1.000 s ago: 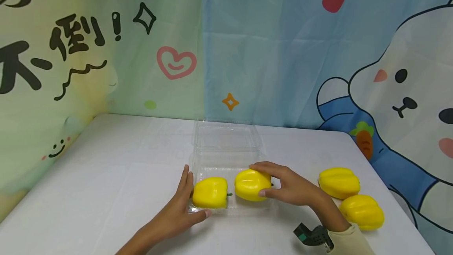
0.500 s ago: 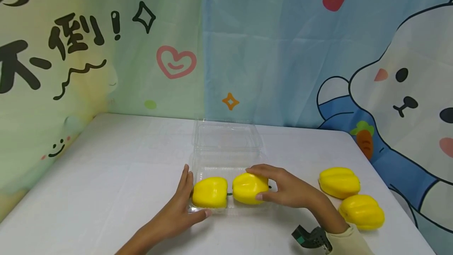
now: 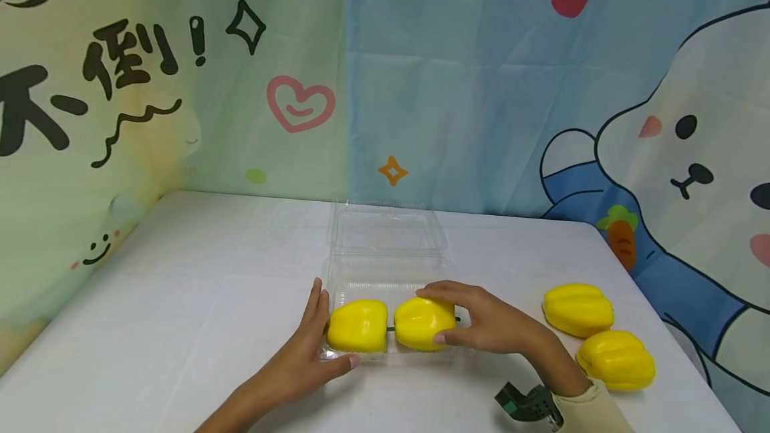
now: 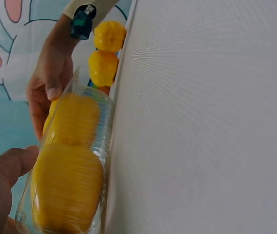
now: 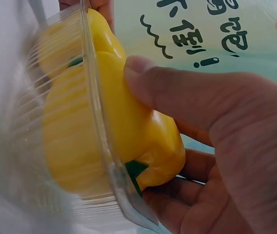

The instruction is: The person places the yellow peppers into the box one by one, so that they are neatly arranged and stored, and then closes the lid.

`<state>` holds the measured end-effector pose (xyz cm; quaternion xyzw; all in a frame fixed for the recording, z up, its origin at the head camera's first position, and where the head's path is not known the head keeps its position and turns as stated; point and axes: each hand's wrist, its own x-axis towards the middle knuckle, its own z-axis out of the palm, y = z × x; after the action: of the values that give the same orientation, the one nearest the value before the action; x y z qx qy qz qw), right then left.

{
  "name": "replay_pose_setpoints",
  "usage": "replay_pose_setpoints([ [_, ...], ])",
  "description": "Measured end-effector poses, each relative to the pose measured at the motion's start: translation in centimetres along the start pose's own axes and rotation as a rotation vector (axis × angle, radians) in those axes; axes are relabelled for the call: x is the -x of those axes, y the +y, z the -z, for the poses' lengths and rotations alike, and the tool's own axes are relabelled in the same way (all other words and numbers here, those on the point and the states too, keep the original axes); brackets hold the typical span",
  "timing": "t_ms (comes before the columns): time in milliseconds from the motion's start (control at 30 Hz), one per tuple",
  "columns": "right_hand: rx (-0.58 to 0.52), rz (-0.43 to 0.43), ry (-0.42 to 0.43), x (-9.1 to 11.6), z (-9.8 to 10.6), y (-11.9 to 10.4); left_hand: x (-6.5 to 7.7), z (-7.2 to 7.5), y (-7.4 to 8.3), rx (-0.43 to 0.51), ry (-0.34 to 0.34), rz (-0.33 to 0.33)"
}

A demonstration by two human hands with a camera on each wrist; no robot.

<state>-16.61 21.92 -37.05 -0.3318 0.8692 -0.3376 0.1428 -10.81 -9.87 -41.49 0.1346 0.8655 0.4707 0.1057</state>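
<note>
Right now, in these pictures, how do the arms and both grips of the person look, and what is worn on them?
The right arm wears a pale beige sleeve; near its end sits a black wrist camera with a green patch. The left forearm shows bare. The left grip and right grip are ungloved.

Through my head camera I see a white table (image 3: 210,272) backed by a printed curtain (image 3: 445,119), with a cartoon animal (image 3: 722,152) and carrot (image 3: 621,244) at right, black lettering (image 3: 131,77) at left and a red heart (image 3: 571,0) up high.
</note>
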Motion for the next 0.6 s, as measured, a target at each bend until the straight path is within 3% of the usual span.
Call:
replay_pose_setpoints([
  [600, 0.002, 0.019, 0.008, -0.24, -0.2, 0.36, -0.05, -0.04, -0.06, -0.025, 0.006, 0.005],
])
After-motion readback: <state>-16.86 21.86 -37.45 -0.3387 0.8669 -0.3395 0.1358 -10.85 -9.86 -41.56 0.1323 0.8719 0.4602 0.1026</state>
